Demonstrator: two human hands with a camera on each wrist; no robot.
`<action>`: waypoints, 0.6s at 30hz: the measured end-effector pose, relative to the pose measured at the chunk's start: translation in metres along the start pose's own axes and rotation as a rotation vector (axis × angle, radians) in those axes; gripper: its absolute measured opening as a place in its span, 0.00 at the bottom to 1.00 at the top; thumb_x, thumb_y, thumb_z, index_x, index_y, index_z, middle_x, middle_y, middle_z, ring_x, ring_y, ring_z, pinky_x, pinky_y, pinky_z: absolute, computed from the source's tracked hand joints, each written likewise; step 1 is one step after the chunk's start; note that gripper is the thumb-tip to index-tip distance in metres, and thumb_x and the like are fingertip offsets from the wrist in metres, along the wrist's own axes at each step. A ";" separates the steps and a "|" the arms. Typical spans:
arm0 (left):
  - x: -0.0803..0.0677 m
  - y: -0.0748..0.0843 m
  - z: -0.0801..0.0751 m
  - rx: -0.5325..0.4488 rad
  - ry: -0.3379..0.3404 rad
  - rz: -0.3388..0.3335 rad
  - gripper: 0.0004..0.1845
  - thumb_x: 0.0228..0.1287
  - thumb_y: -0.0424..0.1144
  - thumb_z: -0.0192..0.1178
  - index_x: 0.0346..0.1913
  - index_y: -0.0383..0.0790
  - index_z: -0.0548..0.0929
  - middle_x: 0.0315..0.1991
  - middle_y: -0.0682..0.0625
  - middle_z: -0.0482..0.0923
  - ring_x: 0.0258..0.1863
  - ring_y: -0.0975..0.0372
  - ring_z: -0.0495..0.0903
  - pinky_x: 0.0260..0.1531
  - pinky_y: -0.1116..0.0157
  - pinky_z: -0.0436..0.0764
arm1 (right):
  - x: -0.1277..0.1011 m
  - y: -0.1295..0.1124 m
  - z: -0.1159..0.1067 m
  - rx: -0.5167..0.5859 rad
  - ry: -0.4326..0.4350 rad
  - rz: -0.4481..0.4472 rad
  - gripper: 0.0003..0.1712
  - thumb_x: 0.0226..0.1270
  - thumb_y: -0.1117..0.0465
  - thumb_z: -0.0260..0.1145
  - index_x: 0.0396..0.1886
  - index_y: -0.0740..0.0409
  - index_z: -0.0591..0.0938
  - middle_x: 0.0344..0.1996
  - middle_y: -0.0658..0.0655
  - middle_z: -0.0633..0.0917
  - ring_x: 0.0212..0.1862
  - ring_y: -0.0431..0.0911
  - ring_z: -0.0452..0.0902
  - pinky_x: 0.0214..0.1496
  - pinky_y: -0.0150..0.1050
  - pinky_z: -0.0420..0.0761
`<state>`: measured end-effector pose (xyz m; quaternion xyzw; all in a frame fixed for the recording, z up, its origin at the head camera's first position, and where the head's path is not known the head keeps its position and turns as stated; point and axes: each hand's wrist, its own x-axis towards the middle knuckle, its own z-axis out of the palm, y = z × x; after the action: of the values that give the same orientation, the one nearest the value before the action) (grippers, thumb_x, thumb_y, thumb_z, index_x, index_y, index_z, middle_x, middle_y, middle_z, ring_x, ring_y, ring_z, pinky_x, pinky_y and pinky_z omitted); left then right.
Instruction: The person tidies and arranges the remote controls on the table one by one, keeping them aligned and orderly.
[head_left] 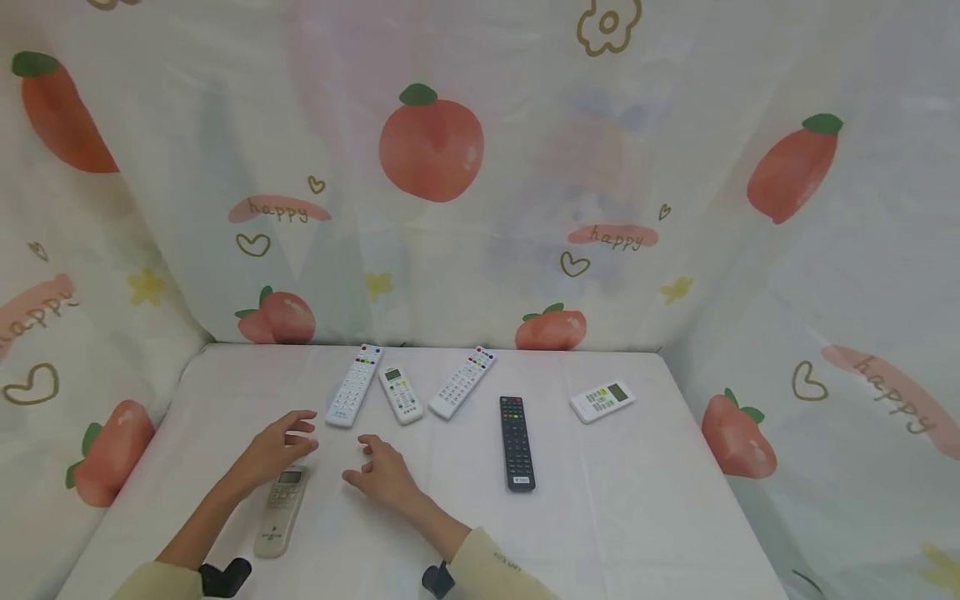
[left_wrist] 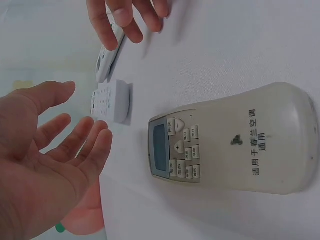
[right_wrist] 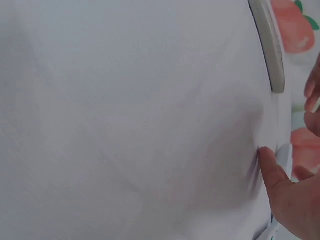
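six remotes lie on the white counter [head_left: 615, 517]: five pale and one black remote [head_left: 517, 442]. three white remotes [head_left: 403, 393] fan out at the back middle, and a small white remote [head_left: 602, 401] sits far right. the beige remote [head_left: 281, 510] lies near the front left, face up, with a small grey screen, a cluster of buttons below it and printed characters on its plain lower body. the left hand [head_left: 276, 448] hovers just above its screen end, fingers [left_wrist: 85, 145] spread wide and holding nothing. the right hand [head_left: 382, 471] is just beside it, fingers loosely bent and holding nothing.
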<state>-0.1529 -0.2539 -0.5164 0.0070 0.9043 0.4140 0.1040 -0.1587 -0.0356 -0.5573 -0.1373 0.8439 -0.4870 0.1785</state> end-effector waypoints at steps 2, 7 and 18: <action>0.005 0.000 0.000 -0.006 -0.007 -0.005 0.29 0.71 0.38 0.60 0.70 0.32 0.65 0.60 0.33 0.73 0.56 0.42 0.77 0.50 0.47 0.80 | 0.005 -0.001 -0.004 0.001 0.010 0.008 0.34 0.65 0.55 0.72 0.68 0.56 0.72 0.55 0.58 0.80 0.46 0.43 0.80 0.42 0.34 0.81; 0.019 0.004 0.000 -0.014 -0.034 -0.013 0.30 0.71 0.38 0.61 0.70 0.32 0.65 0.61 0.32 0.72 0.57 0.41 0.76 0.50 0.47 0.80 | 0.017 -0.001 -0.013 0.031 0.045 0.028 0.36 0.65 0.56 0.72 0.70 0.56 0.69 0.57 0.61 0.79 0.51 0.49 0.81 0.46 0.38 0.83; 0.043 0.004 0.000 0.006 -0.023 -0.056 0.32 0.69 0.39 0.62 0.71 0.34 0.65 0.65 0.28 0.66 0.60 0.38 0.71 0.53 0.43 0.76 | 0.041 -0.013 -0.024 0.148 0.126 0.106 0.36 0.64 0.58 0.73 0.70 0.57 0.71 0.56 0.61 0.80 0.54 0.52 0.80 0.50 0.44 0.82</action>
<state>-0.1956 -0.2473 -0.5216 -0.0135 0.9042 0.4079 0.1259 -0.2049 -0.0399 -0.5419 -0.0480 0.8213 -0.5454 0.1603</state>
